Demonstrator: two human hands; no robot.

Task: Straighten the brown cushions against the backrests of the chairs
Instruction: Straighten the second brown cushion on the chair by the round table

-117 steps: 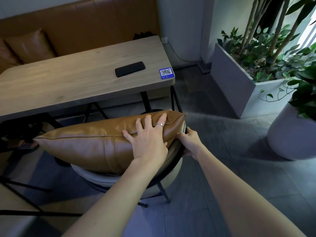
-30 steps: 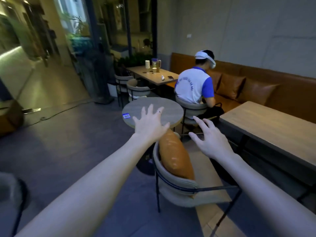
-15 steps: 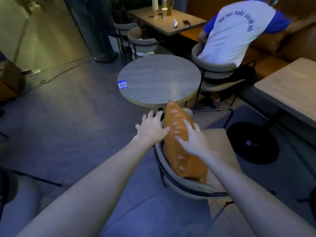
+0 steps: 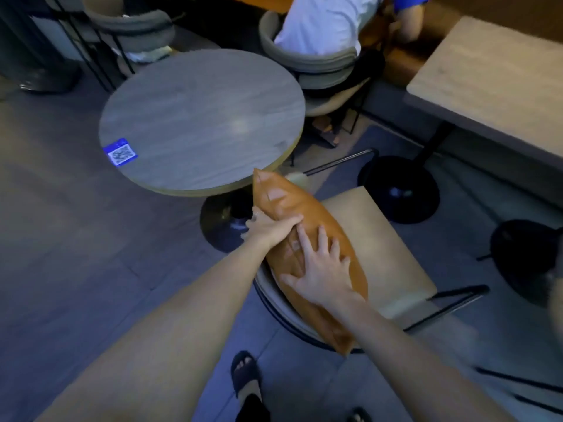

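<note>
Brown cushion (image 4: pixel 307 239) upright in chair (image 4: pixel 393 245), left hand (image 4: pixel 269 228) grip clamped on it, right hand (image 4: pixel 323 274) flat, fingers spread

Round table (image 4: pixel 201 117) edge close beyond cushion (image 4: pixel 307 239); open floor (image 4: pixel 76 254) leftward.

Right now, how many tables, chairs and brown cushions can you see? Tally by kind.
Tables: 2, a round table and a rectangular table.
Chairs: 3, the near chair, an occupied chair, a far chair.
Brown cushions: 1, the cushion under both hands.
Total: 6.
</note>
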